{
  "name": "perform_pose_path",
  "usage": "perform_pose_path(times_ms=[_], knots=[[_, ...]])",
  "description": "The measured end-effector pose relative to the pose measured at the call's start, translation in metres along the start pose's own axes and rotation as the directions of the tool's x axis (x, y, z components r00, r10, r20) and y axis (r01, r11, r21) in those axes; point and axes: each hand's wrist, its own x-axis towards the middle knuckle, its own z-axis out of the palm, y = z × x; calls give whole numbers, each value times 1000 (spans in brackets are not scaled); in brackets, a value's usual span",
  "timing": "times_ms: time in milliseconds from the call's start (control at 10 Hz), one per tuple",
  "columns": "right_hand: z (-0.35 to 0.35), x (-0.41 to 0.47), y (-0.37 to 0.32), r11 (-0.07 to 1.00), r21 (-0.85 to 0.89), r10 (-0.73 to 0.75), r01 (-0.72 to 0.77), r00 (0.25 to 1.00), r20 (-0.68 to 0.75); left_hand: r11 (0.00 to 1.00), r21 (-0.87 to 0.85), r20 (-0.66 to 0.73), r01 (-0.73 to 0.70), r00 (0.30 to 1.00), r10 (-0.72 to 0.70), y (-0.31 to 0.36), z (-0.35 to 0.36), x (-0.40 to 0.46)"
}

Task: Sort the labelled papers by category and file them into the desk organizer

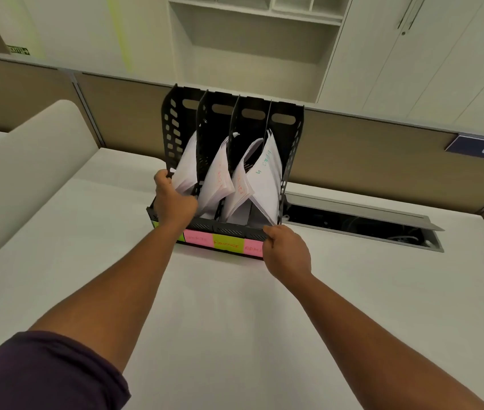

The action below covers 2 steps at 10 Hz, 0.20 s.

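Right hand (286,253): I pinch the front right corner of the organizer (291,149).
Left hand (174,199): grips its left side wall, covering the leftmost label.
Labels (226,245): between my hands, writing mostly unreadable.
Papers (264,179): beyond my hands, filed in all four slots.

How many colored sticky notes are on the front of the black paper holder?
4 on the desk organizer: a green note at the left end, mostly hidden by the left hand; a pink note; a green note; a pink note partly behind the right hand.
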Motion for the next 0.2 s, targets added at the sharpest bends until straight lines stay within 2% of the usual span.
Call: perform_pose_path(times_ms=[100,200], knots=[[-9,-3,-2,998,-68,-13,17,998,64,980,179,-12,-91,995,95,3,-8,-18],[-30,-7,-12,991,-130,-24,26,1000,20,911,281,-37,-301,946,323,16,-12,-53]])
